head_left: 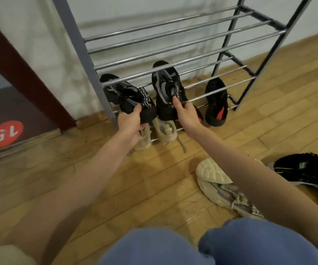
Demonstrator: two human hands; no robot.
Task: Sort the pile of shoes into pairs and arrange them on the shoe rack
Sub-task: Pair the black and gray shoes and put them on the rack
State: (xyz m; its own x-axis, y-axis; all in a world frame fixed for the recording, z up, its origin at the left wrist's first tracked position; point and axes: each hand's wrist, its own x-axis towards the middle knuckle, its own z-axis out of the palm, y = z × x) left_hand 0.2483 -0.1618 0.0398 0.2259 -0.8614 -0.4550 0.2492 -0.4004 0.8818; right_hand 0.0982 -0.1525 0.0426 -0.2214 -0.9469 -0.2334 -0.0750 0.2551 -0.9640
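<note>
Head view: two matching black-and-grey knit sneakers sit toes-in on a lower tier of the metal shoe rack [173,52], each gripped at the heel end. Left sneaker [123,94] is angled, toe pointing up-left under a chrome bar; left hand [130,125] is clamped on its heel collar, thumb on top, fingers curled underneath. Right sneaker [166,87] lies straighter, toe toward the wall; right hand [187,113] pinches its collar, thumb [176,104] pressed on the tongue area, other fingers wrapped round the far side and mostly hidden. Both grips closed on the shoes, no gap visible. White lettering on both collars, partly readable only. Same tier, to the right: a black shoe with a red-orange insole patch [216,101], apart from the held pair, crossed by rack bars. Tier below: a pair of beige sneakers [163,131], heels out, lace trailing onto the wooden floor [269,119]; the left one is half covered by the left hand and wrist. Upper tier bars cross in front of both black toes. Floor pile near the right forearm: a beige sneaker on its side, sole up [214,178], and further right a black sneaker with green accents [305,169] plus a dark shoe edge cut by the frame. Blue-trousered knees [211,245] at the bottom edge. Red round "15" marker [4,133] on a dark panel at left.
</note>
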